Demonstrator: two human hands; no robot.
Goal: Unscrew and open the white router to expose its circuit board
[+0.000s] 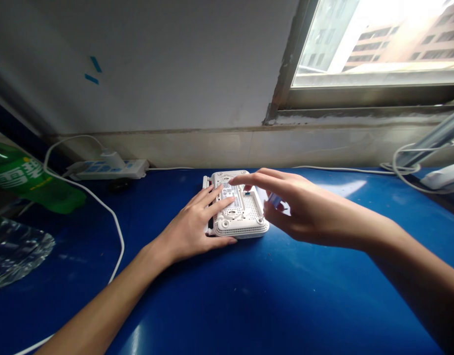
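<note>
Head view spreads a blue table [227, 305] under both your hands, with a pale wall [175, 64] beyond them. A window [374, 44], showing buildings outside, is above and beyond your right hand [300, 204]. Well off to the left of your left hand [193, 219] are a green bottle [38, 180] and, nearer you, a clear plastic bottle [19, 251], both cut off at the edge. Between your two hands sits the white box [245, 227], lying on the table with its feet and label upward. Your left hand is spread over its left part, fingers on top, thumb along the side nearest you. Beyond that hand, toward the wall, lies a power strip [134, 169] with a plug [113, 160] in it. Just left of your right fingertips is the box's recessed compartment [252, 206]. Your right hand pinches a small bluish object [274, 199], mostly hidden by your fingers; its forefinger reaches over the label, and you cannot tell whether it touches. Smallest is the blue tab [248, 193] inside the compartment.
</note>
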